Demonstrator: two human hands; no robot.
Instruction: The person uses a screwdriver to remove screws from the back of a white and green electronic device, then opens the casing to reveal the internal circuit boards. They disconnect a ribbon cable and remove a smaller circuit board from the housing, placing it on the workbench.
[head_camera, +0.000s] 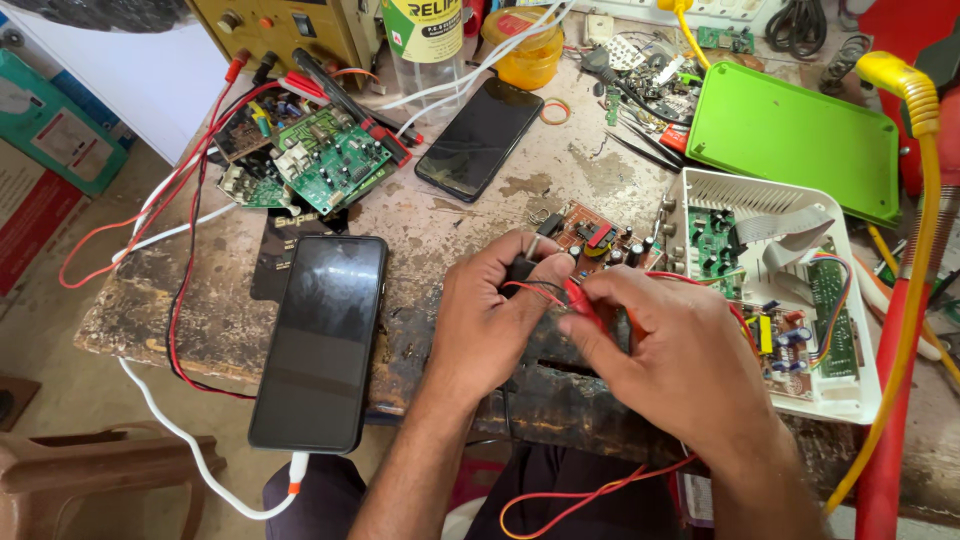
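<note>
Probes meet over the bench (450, 220) edge: left hand (490, 320) pinches a black probe (520, 270), right hand (670, 350) grips a red probe (583, 300) beside the small brown circuit board (595, 240), both light, stiff and probably best held by their insulated bodies.

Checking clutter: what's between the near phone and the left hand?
Head view: only bare, worn benchtop between the phone and left hand.
</note>
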